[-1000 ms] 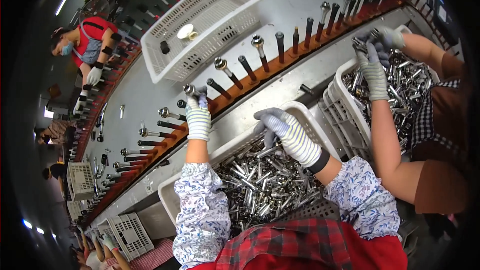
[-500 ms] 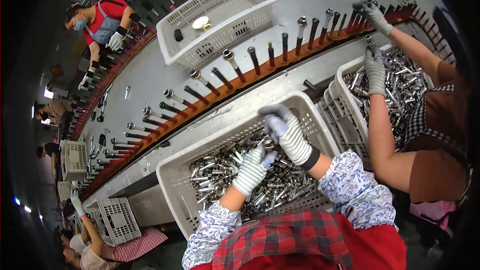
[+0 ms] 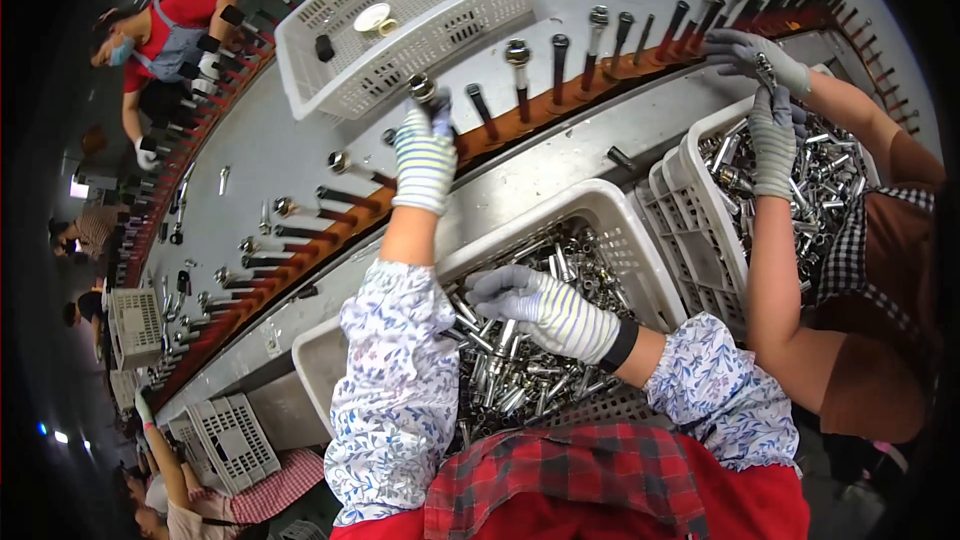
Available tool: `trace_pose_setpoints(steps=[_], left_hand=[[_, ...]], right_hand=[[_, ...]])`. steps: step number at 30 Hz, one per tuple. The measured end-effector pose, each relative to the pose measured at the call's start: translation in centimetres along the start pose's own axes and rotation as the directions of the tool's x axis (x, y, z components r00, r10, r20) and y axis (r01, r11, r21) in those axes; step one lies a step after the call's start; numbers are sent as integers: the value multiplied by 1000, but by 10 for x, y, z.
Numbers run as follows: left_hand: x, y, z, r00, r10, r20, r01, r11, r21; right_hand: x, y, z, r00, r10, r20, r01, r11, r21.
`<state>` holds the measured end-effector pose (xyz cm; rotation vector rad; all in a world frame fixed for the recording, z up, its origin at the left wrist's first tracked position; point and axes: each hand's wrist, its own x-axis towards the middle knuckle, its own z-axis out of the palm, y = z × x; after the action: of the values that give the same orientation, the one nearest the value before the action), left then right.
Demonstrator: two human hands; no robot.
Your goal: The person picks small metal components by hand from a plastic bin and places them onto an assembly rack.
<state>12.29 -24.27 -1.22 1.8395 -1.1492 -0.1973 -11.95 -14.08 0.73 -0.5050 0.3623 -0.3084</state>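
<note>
Left hand pinches a chrome-headed piece above the table's edge; steadiness should help. Right hand's grip I can't tell.

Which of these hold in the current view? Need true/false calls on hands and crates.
1. The left hand is at a chrome-headed tool. True.
2. The right hand is on the far table. False: it is over the near crate of metal parts.
3. A co-worker's hand is over another crate. True.
4. The large basket is packed full. False: it holds a few small items.
</note>
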Motion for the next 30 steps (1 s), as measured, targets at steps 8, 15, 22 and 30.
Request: trace_pose_setpoints(steps=[8,15,22,30], left_hand=[[-97,36,-48,978,201,64,-205,977,65],[-187,90,-61,840,502,205,-510,860,-18],[-106,139,-46,987,49,155,70,731,-679],[12,60,40,967,232,-109,-235,972,-17]], right_hand=[[5,-64,-19,958,-263,-117,280,944,175],[-1,-31,3,991,-122,47,112,977,182],[-7,-34,-6,977,-138,-163,122,987,-104],[2,-67,-19,927,-262,-270,209,955,-210]])
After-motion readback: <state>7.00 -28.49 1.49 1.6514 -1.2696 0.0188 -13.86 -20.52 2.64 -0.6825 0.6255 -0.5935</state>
